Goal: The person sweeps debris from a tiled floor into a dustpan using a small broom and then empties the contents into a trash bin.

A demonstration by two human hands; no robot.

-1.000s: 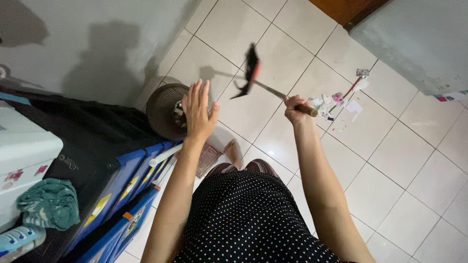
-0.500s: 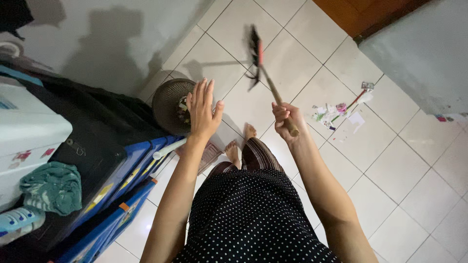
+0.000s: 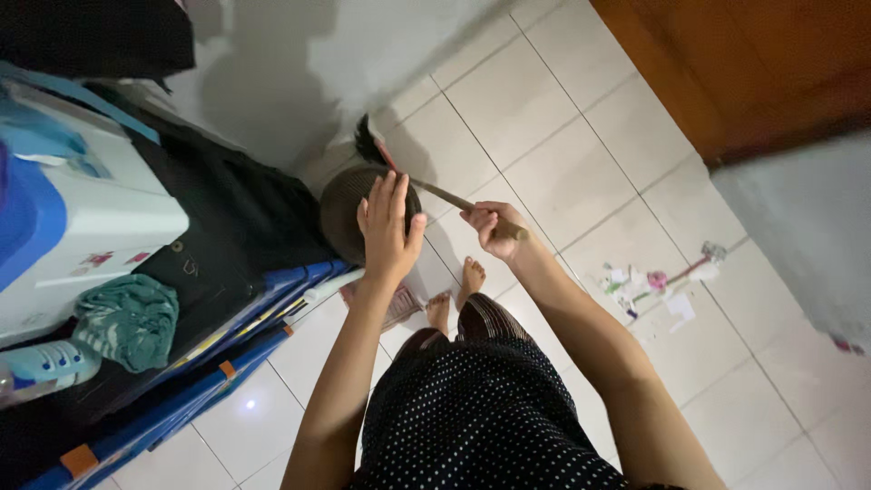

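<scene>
Open tile floor [image 3: 562,118] right of the hands. Left, the blue folded frames [image 3: 227,336] and round dark basket [image 3: 349,213] crowd the wall.

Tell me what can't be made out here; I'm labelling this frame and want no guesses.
Head view:
- Round dark bin: its contents are hidden by the open left hand above it.
- Brush: head blurred and dark; handle end hidden inside the right hand.
- Litter on the floor: too small to identify.

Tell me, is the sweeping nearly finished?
Not nearly, it seems. The right hand holds a brush, its bristles by the dark round basket, with the left hand open above it. Paper scraps lie unswept on the tiles, so nothing looks done yet.
</scene>
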